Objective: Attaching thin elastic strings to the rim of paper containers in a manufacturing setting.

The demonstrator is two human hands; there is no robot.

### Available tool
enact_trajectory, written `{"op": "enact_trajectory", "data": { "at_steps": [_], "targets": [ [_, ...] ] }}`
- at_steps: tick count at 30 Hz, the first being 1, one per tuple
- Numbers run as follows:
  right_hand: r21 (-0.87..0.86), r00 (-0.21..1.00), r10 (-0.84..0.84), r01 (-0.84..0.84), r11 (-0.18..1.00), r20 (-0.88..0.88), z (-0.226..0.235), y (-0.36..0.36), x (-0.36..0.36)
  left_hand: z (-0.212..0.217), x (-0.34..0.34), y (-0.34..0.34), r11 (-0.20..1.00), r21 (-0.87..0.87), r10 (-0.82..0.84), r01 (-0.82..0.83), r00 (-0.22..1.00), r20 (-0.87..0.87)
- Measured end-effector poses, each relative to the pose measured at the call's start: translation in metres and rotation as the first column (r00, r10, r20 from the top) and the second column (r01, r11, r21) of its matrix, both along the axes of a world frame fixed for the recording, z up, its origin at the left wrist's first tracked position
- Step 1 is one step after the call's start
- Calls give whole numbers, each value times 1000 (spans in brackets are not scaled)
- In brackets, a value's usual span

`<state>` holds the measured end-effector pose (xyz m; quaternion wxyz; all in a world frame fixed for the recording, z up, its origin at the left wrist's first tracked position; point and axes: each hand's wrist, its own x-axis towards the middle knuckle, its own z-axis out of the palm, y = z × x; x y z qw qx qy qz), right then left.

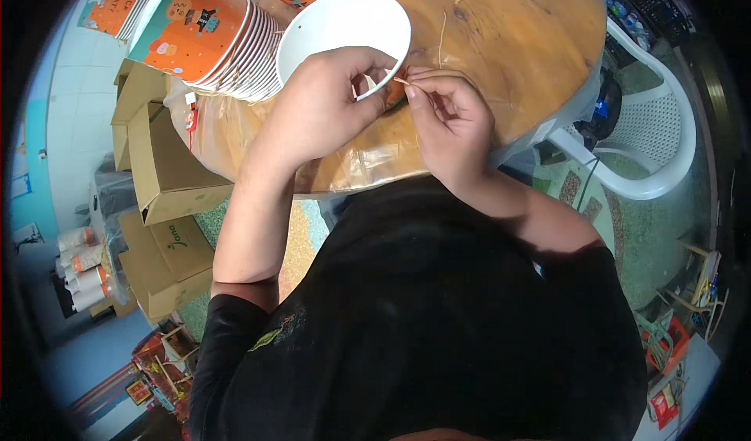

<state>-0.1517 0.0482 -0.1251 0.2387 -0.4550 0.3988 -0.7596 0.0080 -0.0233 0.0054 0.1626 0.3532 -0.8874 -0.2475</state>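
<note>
My left hand [325, 100] grips the near rim of a white paper bowl [344, 30], fingers curled over the edge and thumb on the outside, so the bowl is tilted with its open mouth facing up toward me. My right hand [450, 124] is just beside it, thumb and forefinger pressed together on a thin pale strand of string [399, 82], whose end meets the bowl's rim where my two hands nearly touch. The bowl is held above the near edge of a round wooden table [516, 50], over a sheet of clear plastic [368, 163] that covers this part of the tabletop and hangs past its rim. To the left of the bowl lies a nested stack of bowls [211, 42] on its side, orange and teal on the outside with white rims. More loose strands of string [446, 26] lie on the bare wood farther back. Off the table, cardboard boxes [160, 175] are piled on the left, and a white plastic chair [653, 140] stands on the right. My black shirt [422, 316] fills the lower part of the view.
</note>
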Motion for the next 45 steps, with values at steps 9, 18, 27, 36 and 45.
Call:
{"op": "enact_trajectory", "data": {
  "at_steps": [9,18,27,36,45],
  "targets": [
    [26,998,19,-20,999,61,-2,-2,2,0,0,-5,989,144,-12,9,1000,18],
    [35,996,7,-11,999,90,-3,-2,2,4,-3,-7,978,205,-35,28,999,28],
    [41,993,26,-31,999,112,-4,-4,4,1,1,-9,977,211,-24,22,1000,6],
    [66,999,-3,0,998,41,-3,-4,3,4,5,-19,922,387,-17,26,1000,-26],
    [88,999,-30,33,996,-43,2,-6,2,12,-1,-32,897,443,-44,-18,991,129]
  ]
}}
